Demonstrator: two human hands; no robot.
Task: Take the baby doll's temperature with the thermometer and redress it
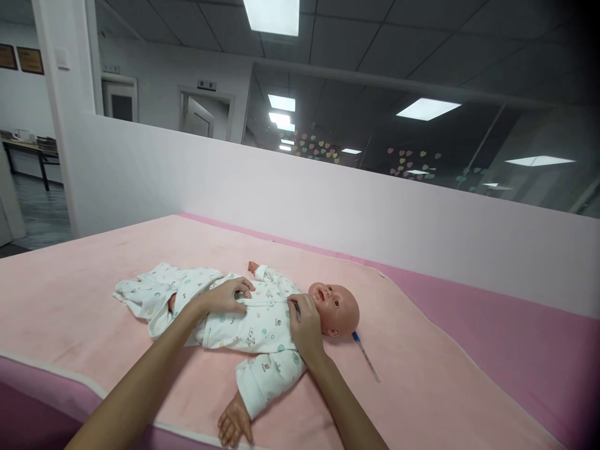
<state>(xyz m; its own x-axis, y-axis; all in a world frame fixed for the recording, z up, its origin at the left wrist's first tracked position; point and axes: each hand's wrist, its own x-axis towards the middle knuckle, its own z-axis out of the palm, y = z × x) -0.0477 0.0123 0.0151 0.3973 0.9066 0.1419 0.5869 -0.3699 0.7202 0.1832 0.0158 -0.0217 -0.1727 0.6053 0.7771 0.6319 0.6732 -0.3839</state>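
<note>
A baby doll lies on its back, its head to the right, in a white printed baby shirt. Matching white printed trousers cover its legs at the left. On the lower front of the shirt rests my left hand, its fingers curved and the thumb apart from them. My right hand is at the shirt's neckline below the doll's chin, fingers bent and closed on the cloth. Its fingertips are partly hidden. A thermometer-like thin clear stick with a blue end lies beside the doll's head.
A pale pink sheet covers the padded surface, with a darker pink mat showing at the right. Behind it runs a low white wall topped by glass. A doorway with a table beyond is at the far left.
</note>
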